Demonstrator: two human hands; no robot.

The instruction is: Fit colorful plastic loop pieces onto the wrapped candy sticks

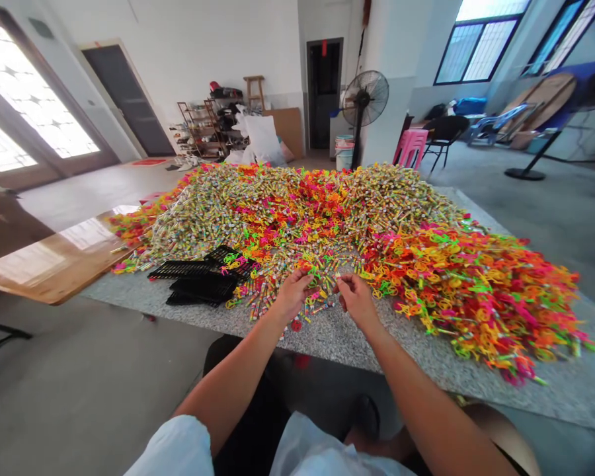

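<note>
My left hand [294, 294] is closed in a pinch over the near middle of the table, with a bright green looped plastic piece [314, 270] at its fingertips. Just to its right, my right hand [357, 297] pinches too. A tiny whitish end shows at its fingertips, too small to name. Around both hands lie loose small printed tubes [270, 291]. A large heap of looped plastic pieces in orange, red, yellow, pink and green [480, 291] spreads to the right of my right hand. Black slotted plastic trays [201, 289] lie stacked left of my left hand.
Mounds of printed tubes [198, 221] cover the back of the speckled stone table [347, 340]. A wooden board [39, 264] adjoins its left side. Beyond stand a fan [364, 99], pink stools [410, 147], a white sack [264, 139] and shelves [198, 129].
</note>
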